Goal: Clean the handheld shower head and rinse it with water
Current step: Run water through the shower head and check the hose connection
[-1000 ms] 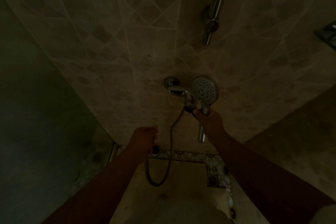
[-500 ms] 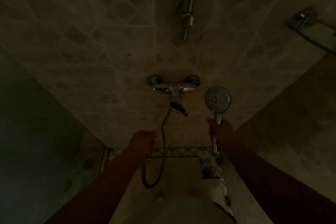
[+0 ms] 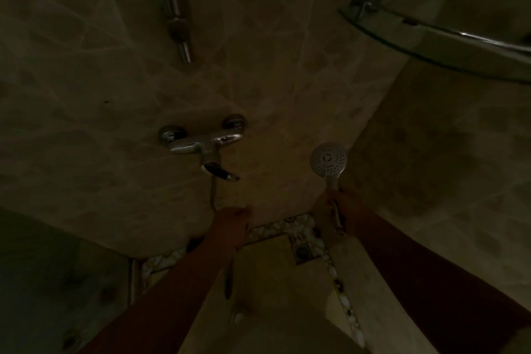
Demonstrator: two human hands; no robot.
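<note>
Shower head (image 3: 328, 162) upright, face toward camera (right hand (image 3: 330, 207) grips handle).

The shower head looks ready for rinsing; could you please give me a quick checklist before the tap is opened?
1. Right hand grips the shower head by its handle: ok.
2. Nozzle face visible and unobstructed: ok.
3. Left hand is below the mixer tap, not on its lever: not ok.
4. Water running: none seen, though the light is dim.
5. Hose free of kinks: cannot tell.
</note>
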